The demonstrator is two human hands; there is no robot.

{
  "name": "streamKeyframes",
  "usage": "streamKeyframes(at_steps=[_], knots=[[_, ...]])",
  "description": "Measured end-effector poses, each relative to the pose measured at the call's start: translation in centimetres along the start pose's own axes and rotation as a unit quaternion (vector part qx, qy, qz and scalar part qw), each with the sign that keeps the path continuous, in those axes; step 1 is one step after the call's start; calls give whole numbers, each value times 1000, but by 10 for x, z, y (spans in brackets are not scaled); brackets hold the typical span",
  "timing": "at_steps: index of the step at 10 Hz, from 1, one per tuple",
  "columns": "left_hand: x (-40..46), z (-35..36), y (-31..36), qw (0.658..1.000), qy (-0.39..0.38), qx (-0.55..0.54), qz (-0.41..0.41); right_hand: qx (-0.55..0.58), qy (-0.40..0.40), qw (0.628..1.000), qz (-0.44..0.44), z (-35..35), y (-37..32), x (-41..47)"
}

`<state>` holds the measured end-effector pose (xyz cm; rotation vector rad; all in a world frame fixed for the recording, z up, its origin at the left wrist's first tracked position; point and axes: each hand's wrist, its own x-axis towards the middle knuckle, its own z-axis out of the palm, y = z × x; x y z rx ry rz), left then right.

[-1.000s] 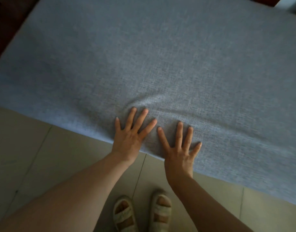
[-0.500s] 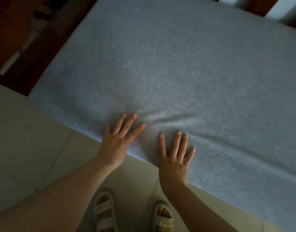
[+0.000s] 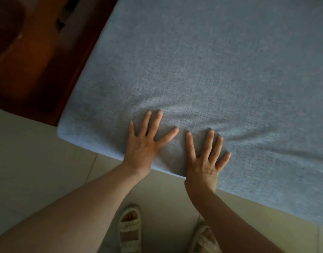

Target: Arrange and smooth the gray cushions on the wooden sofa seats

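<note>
both hands lay flat with fingers spread on the gray cushion (image 3: 202,70), the left hand (image 3: 144,148) just beside the right hand (image 3: 205,161). neither gripped anything. fabric wrinkled ahead of the fingertips.

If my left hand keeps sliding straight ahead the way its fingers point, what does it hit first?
The left hand would first meet the raised wrinkle in the gray cushion just past its fingertips; beyond that, only flat fabric shows.

Both palms down near the cushion (image 3: 211,70) front edge: left hand (image 3: 144,145) and right hand (image 3: 204,161), fingers splayed straight, side by side.
</note>
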<state>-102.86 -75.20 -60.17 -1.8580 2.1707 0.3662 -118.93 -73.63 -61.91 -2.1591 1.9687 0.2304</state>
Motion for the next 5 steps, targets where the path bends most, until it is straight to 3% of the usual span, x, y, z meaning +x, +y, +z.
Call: streamKeyframes(at_steps=[3, 5], knots=[[24, 2, -7, 999, 30, 17, 15, -49, -59, 997, 20, -1, -7, 22], [12, -21, 0, 999, -36, 34, 8, -54, -91, 994, -17, -24, 3, 10]])
